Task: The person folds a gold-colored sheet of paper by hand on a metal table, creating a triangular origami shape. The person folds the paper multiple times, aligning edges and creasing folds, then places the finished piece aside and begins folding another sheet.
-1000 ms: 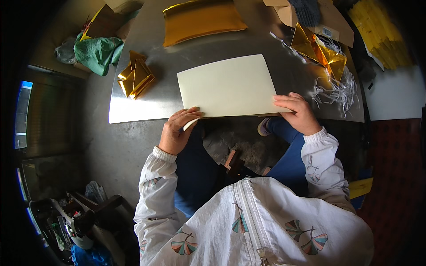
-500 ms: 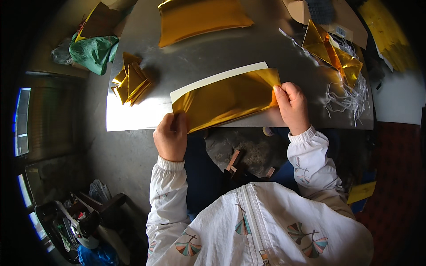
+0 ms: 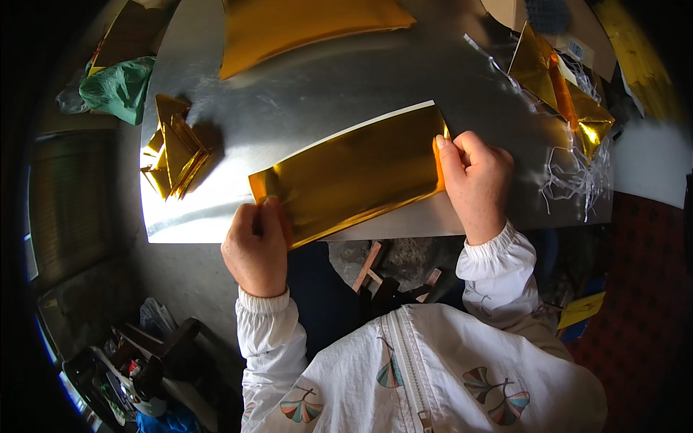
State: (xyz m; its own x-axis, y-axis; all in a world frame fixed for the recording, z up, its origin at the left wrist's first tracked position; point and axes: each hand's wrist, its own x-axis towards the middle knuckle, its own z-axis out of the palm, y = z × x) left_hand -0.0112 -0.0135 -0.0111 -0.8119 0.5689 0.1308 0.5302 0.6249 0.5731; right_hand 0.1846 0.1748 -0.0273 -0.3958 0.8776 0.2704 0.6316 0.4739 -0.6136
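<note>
- Gold foil sheet (image 3: 354,177) lay folded at the near edge of the metal board (image 3: 303,94).
- Left hand (image 3: 256,249) pinched its left corner; right hand (image 3: 476,180) pinched its right edge.
- Uneven pull could probably skew the crease.

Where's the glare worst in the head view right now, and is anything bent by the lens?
Head view: strong glare off the metal sheet near its left edge and off the gold foil sheet between the left hand and right hand; the sheet's edges bow with fisheye; the corners are black.
</note>
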